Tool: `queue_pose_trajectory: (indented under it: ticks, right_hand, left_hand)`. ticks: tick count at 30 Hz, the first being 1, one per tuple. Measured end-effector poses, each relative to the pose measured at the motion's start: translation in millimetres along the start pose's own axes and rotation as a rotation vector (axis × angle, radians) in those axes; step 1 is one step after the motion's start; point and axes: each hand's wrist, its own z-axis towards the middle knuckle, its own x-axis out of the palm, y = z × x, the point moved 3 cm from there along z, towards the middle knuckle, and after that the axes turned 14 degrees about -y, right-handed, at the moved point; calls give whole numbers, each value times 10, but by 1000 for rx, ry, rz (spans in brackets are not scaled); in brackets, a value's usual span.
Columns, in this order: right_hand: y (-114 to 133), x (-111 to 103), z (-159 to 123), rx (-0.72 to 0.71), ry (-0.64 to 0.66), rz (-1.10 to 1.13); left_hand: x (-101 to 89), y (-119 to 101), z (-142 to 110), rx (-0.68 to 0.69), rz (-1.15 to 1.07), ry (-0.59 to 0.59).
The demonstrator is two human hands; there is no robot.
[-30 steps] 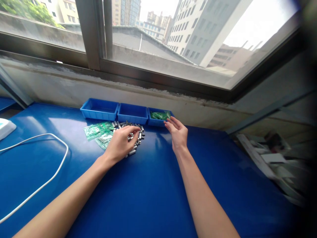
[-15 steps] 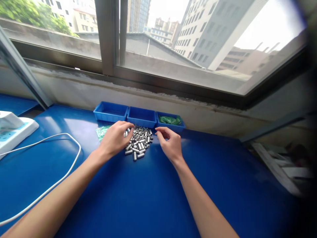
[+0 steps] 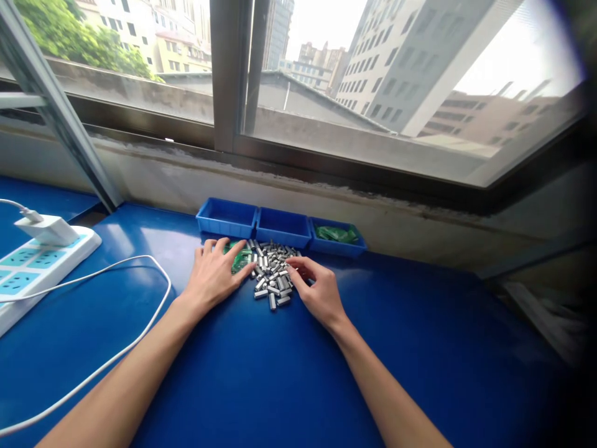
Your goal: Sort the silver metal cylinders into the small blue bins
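Note:
A heap of short silver metal rods (image 3: 273, 283) lies on the blue tabletop in front of the bins. My left hand (image 3: 215, 272) rests at the left side of the heap, fingers spread, over a green plastic bag (image 3: 241, 256). Part of that bag shows between thumb and fingers; the rest is hidden under the hand. At the heap's right edge is my right hand (image 3: 318, 287), its thumb and forefinger pinched together among the rods. What the pinch holds, if anything, is too small to make out.
Behind the heap stand a left blue bin (image 3: 227, 225), a middle blue bin (image 3: 283, 235) and a right blue bin (image 3: 342, 250) holding green plastic (image 3: 336, 234). On the left are a power strip (image 3: 51, 258) and a white cable (image 3: 135, 333). A window (image 3: 326, 155) rises beyond.
My left hand has spread its fingers and come down over the green bag. My right hand has moved left to the heap, its fingers closing there. The camera view has shifted slightly left.

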Motion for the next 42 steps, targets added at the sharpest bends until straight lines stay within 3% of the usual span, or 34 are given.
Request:
queue_pose_trajectory:
  ticks: [6,11,19,26,42]
  right_hand:
    - [5,8,-10,0,0,23]
    - [34,11,-16,3,-4,44]
    - [7,18,-19,-7,14,57]
    - [13,14,-18,5,13,79]
    - [1,12,-19,37,29,90]
  left_hand:
    - [73,-82,29,104,-19,-59]
    - [55,-155,11,104,-11,-67]
    - [-59,-278,24,51,89,44]
    - [-168,-235,12,35,-39,88]
    - [7,-195,-67,105,-68,-35]
